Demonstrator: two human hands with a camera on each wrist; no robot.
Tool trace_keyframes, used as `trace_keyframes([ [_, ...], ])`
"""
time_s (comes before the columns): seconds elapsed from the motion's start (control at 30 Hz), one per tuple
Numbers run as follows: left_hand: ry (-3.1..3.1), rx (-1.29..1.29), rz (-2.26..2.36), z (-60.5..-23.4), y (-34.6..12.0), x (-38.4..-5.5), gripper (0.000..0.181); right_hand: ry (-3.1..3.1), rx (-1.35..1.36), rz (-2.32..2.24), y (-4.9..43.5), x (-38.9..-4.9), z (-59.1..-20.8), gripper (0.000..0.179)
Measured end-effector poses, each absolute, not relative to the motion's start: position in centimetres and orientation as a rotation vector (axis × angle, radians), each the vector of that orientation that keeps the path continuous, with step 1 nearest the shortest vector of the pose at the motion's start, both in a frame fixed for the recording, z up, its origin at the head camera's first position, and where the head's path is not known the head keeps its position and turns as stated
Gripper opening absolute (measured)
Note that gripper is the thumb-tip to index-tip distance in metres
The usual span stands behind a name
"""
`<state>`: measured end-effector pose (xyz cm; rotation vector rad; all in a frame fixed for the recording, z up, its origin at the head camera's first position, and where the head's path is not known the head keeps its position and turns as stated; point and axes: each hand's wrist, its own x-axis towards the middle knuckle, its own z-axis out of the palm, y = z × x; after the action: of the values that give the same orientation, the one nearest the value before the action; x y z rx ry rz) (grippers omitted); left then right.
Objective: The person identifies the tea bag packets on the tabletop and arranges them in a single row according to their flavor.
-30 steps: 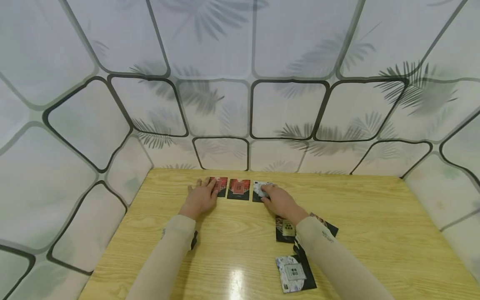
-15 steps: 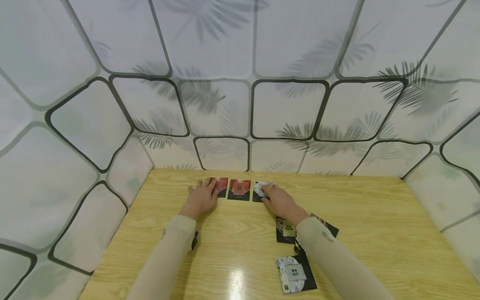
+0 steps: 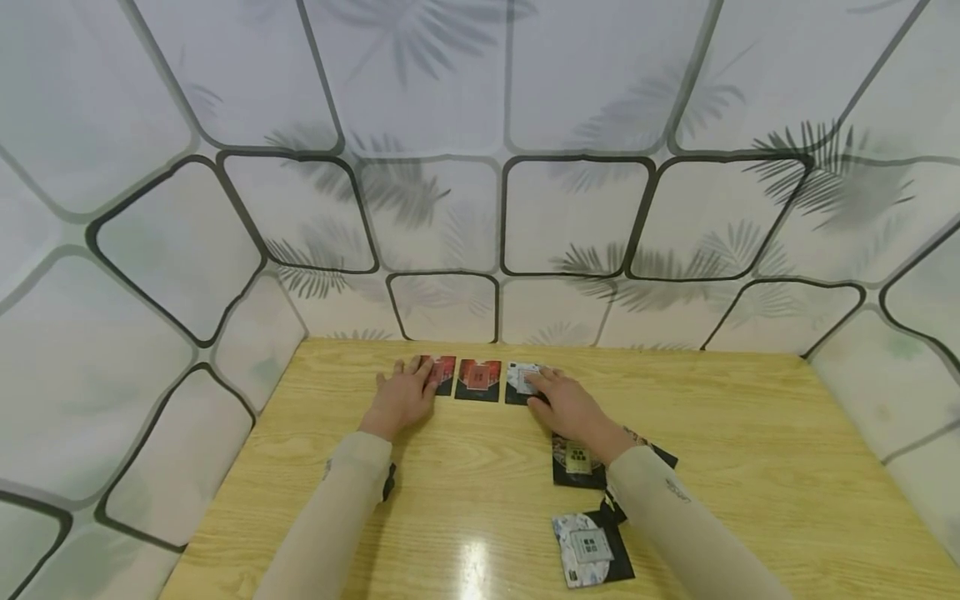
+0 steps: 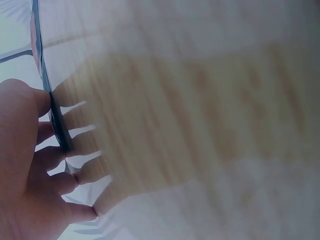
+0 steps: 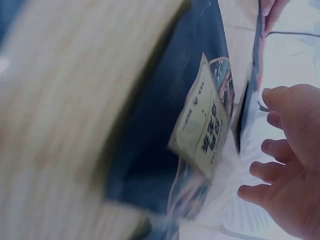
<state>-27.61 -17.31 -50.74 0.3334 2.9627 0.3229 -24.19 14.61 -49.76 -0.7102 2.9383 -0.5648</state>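
My left hand (image 3: 403, 398) lies with its fingers spread on the left end of a red and black sachet (image 3: 442, 375), covering part of it. In the left wrist view, the thumb and fingertips of the left hand (image 4: 30, 170) meet the sachet's dark edge (image 4: 57, 120). A second red and black sachet (image 3: 477, 380) lies beside it. My right hand (image 3: 573, 406) is over the right edge of a white and black sachet (image 3: 519, 379), third in the row. In the right wrist view, the right hand (image 5: 295, 160) has loosely bent fingers with nothing between them.
Under the right forearm lies a black sachet with a gold label (image 3: 577, 457); another dark sachet (image 3: 663, 457) is partly hidden there. Nearer sits a white and black sachet (image 3: 588, 546), overlapping a dark one. A patterned wall (image 3: 577, 308) bounds the wooden table (image 3: 465, 467) at the back.
My right hand has shifted slightly right and back toward me, showing more of the white and black sachet. My left hand stays where it was.
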Motion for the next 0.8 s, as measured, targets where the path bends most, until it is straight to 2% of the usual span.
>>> trace_keyframes([
  [0.23,2.959,0.321,0.314,-50.7,-17.3,-27.6,0.058,2.956,-0.776,-0.500,15.7,-21.5,-49.2,0.050],
  [0.57,2.950,0.321,0.306,-50.8,-17.2,-27.6,0.059,2.831,-0.812,-0.730,18.0,-16.0,-48.1,0.048],
  [0.8,2.953,0.322,0.302,-50.8,-17.1,-27.8,0.059,2.815,-0.792,-0.696,20.2,-13.1,-48.1,0.053],
])
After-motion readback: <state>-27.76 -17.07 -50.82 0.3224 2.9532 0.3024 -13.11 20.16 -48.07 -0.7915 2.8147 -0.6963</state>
